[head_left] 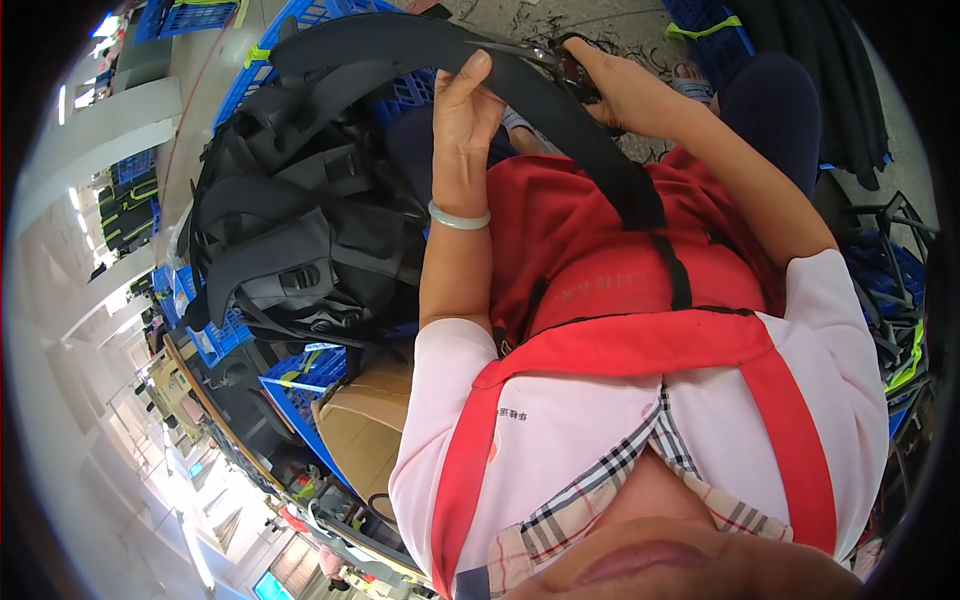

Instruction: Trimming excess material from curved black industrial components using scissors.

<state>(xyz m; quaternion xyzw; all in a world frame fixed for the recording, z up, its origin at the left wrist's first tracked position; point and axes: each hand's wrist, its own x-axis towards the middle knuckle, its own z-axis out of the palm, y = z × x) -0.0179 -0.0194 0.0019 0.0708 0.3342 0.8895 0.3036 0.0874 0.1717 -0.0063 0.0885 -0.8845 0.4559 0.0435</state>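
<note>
A wide black padded strap [560,125] runs across in front of me, from the upper left down over my red apron [600,275]. My left hand [468,108] is closed on its near edge, the thumb on top and the other fingers partly hidden. Beyond the strap, my right hand [630,92] is wrapped round the dark handles of a pair of scissors [525,50]. The metal blades point left, lying close over the strap; I cannot tell whether they touch it. At my left, black bags with straps and buckles [310,235] lie in a heap.
Blue plastic crates [240,95] stand under and behind the heap. An opened cardboard box [365,415] is at my lower left. Black fabric pieces [820,80] hang at the far right, above more black straps [890,240]. Dark thread scraps litter the floor [600,18].
</note>
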